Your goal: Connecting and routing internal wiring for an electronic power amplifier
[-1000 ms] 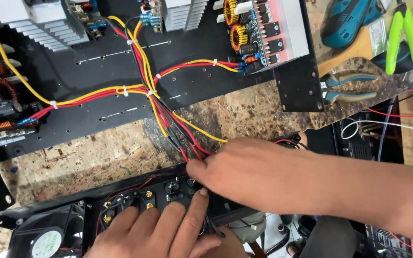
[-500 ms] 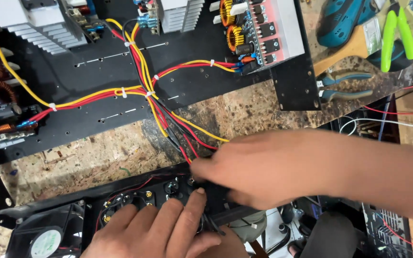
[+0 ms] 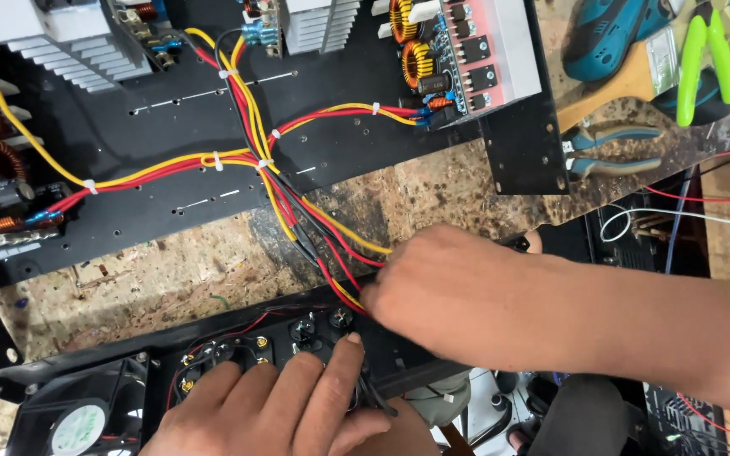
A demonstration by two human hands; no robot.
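Observation:
A black rear panel (image 3: 238,333) with round terminals and a small fan (image 3: 78,426) stands on edge at the near side of the worn bench. My left hand (image 3: 289,414) lies over the panel, fingers spread against its terminals. My right hand (image 3: 458,291) reaches in from the right, its fingertips pinched at the red, yellow and black wire bundle (image 3: 331,253) where it meets the panel top. The fingertips themselves are hidden. The wires run up to a black chassis plate (image 3: 171,127) carrying circuit boards, heatsinks and copper coils.
Blue-handled pliers (image 3: 610,148), a green-handled cutter (image 3: 707,63), a wooden-handled brush (image 3: 627,80) and a teal tool (image 3: 627,34) lie at the upper right. Loose red and white wires (image 3: 703,211) cross a dark unit on the right. A stained bench surface (image 3: 171,270) shows between chassis and panel.
My right hand has shifted slightly along the wire bundle at the panel top. My left hand stays pressed on the panel. The view has drifted a little.

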